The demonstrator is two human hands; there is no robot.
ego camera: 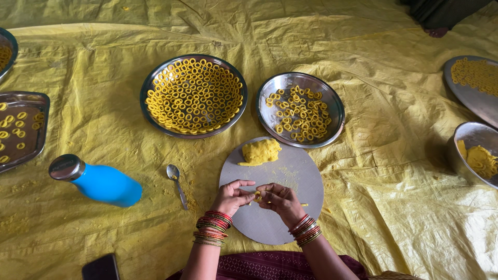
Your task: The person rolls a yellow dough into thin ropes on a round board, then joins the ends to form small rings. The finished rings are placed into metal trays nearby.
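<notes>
Left hand (pixel 232 197) and right hand (pixel 280 199) pinch closed on a small dough ring (pixel 258 196) above the round board (pixel 290 218); squeezed harder, the soft ring could likely tear.

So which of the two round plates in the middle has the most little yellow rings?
The larger round steel plate on the left: rings cover it edge to edge, while the smaller round steel plate beside it is about half covered.

blue bottle (pixel 102 182) lying on yellow sheet (pixel 104 78) | spoon (pixel 176 184) just beside it | dark phone (pixel 101 267) at bottom edge | rectangular tray (pixel 21 129) far left
</notes>
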